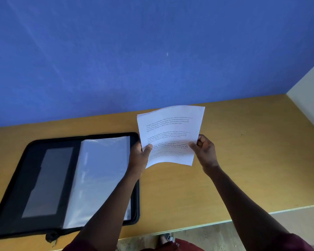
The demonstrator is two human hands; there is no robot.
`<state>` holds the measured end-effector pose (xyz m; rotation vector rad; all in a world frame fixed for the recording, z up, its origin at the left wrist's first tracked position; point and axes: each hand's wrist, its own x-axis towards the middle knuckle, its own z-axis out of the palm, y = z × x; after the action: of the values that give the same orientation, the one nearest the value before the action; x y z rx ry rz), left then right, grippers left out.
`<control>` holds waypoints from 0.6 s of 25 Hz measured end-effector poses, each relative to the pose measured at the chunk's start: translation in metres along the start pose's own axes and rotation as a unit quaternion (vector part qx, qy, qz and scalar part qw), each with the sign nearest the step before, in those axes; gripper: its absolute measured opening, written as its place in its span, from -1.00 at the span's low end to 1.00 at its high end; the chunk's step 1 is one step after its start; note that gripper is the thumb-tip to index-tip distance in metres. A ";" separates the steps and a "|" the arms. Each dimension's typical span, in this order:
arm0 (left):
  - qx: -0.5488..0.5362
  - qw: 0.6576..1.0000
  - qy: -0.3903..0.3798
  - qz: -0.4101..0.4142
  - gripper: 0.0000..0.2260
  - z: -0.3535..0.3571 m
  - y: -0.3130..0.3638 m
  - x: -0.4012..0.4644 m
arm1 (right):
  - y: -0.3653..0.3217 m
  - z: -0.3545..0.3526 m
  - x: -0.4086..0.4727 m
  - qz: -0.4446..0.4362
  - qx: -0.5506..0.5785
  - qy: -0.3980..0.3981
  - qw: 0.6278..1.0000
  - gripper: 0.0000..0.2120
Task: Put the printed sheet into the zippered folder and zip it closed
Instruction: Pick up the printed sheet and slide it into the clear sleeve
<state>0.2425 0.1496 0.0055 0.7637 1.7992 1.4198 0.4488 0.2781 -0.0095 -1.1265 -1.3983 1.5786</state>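
Note:
A white printed sheet (170, 131) with several paragraphs of text is held upright above the table, slightly curled. My left hand (140, 156) pinches its lower left edge and my right hand (205, 151) pinches its lower right edge. To the left, a black zippered folder (13, 178) lies open flat on the table. Clear plastic sleeves (98, 174) fill its right half and a grey pocket (47, 182) sits on its left half. My left forearm crosses over the folder's right edge. The zipper pull (52, 238) hangs at the folder's near edge.
The wooden table (243, 169) runs to a blue wall (152, 51) behind and a pale side panel (308, 98) at the right. The table's front edge (261, 214) lies near me, with floor and a sandalled foot (168, 239) below.

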 end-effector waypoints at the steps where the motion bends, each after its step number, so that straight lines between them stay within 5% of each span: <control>1: 0.016 1.000 0.003 0.000 -0.82 -0.001 -0.002 -0.002 | 0.001 0.001 -0.002 0.001 -0.030 0.002 1.000 -0.89; 15: 0.163 0.985 0.050 -0.012 -0.80 -0.007 -0.011 -0.002 | 0.000 0.009 -0.012 -0.005 -0.147 0.024 0.989 -0.78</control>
<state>0.2380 0.1419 -0.0043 0.8410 2.1441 1.1794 0.4443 0.2639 -0.0074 -1.3162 -1.6381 1.3596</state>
